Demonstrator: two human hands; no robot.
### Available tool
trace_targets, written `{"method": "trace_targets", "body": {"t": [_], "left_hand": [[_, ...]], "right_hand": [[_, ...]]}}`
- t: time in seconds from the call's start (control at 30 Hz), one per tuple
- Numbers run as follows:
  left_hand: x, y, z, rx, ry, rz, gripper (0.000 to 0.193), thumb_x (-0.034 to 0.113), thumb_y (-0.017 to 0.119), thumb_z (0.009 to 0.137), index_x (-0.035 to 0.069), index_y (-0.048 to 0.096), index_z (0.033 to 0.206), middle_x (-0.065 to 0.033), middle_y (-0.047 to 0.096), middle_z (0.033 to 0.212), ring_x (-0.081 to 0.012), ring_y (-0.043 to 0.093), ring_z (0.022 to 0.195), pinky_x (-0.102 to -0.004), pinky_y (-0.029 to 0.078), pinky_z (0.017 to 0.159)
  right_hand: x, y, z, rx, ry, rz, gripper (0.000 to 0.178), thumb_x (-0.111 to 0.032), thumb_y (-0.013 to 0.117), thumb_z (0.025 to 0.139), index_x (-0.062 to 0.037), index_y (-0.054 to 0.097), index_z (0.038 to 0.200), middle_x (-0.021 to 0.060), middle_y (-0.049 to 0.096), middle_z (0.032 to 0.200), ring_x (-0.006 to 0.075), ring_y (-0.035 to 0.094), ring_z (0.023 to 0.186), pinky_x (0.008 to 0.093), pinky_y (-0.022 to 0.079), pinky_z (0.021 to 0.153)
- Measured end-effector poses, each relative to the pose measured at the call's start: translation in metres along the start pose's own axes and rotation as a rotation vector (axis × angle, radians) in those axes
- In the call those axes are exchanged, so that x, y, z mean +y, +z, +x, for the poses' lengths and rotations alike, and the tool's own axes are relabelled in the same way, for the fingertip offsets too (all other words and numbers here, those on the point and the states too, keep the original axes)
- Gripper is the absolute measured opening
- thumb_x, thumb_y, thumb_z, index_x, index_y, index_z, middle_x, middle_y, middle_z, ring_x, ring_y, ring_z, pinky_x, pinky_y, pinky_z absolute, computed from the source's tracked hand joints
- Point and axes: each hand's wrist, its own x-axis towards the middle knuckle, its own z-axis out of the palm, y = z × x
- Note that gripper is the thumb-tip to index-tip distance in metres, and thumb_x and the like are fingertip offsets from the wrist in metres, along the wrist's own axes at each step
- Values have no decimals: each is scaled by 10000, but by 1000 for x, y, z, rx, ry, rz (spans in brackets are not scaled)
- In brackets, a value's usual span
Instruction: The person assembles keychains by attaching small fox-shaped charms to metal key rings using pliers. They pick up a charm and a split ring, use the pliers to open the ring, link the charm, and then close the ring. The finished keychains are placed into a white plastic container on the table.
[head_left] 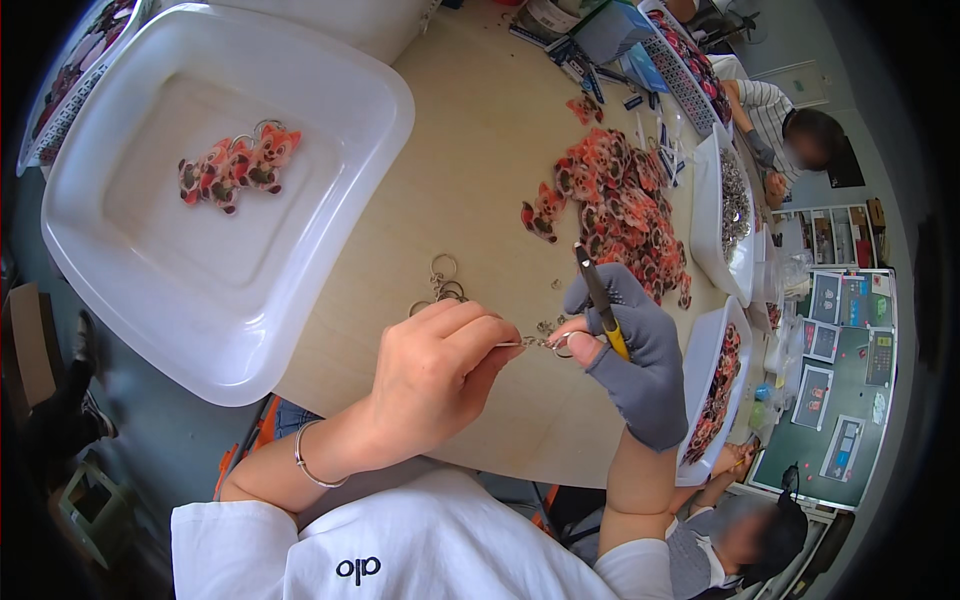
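My bare left hand (435, 365) is closed in a pinch on a metal key ring (510, 344). A short chain (536, 341) runs from it to my right hand (640, 360), which wears a grey glove with the thumb tip bare. A ring (563, 346) sits at that thumb. Also in the right hand is a slim black and yellow tool (600, 295) with a metal tip, seemingly pliers, slanting upward. Behind my left hand lie several loose key rings (443, 268). Small metal links (546, 326) lie on the table near the right thumb.
A big white tub (340, 190) at left holds several red fox-like charms (235, 170) with rings. Beyond my right hand spreads a heap of similar charms (625, 200). White trays of metal parts (736, 200) and charms (715, 395) line the right side. Two people sit at right.
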Motion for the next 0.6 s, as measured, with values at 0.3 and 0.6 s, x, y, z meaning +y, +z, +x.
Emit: {"method": "trace_targets", "body": {"t": [0.3, 0.6], "left_hand": [[3, -4, 0, 24, 43, -19, 206, -73, 738, 650, 21, 637, 804, -83, 632, 749, -228, 586, 637, -311, 448, 536], [4, -17, 4, 109, 393, -23, 217, -60, 732, 631, 9, 677, 830, -79, 663, 806, -207, 616, 668, -278, 492, 562]], "right_hand": [[0, -1, -2, 23, -30, -38, 110, -57, 649, 807, 14, 696, 877, 96, 535, 986, 176, 526, 859, 283, 411, 767], [7, -7, -29, 57, -239, -457, 326, -287, 678, 811, 34, 690, 864, 133, 548, 1034, 236, 550, 900, 357, 439, 802]]}}
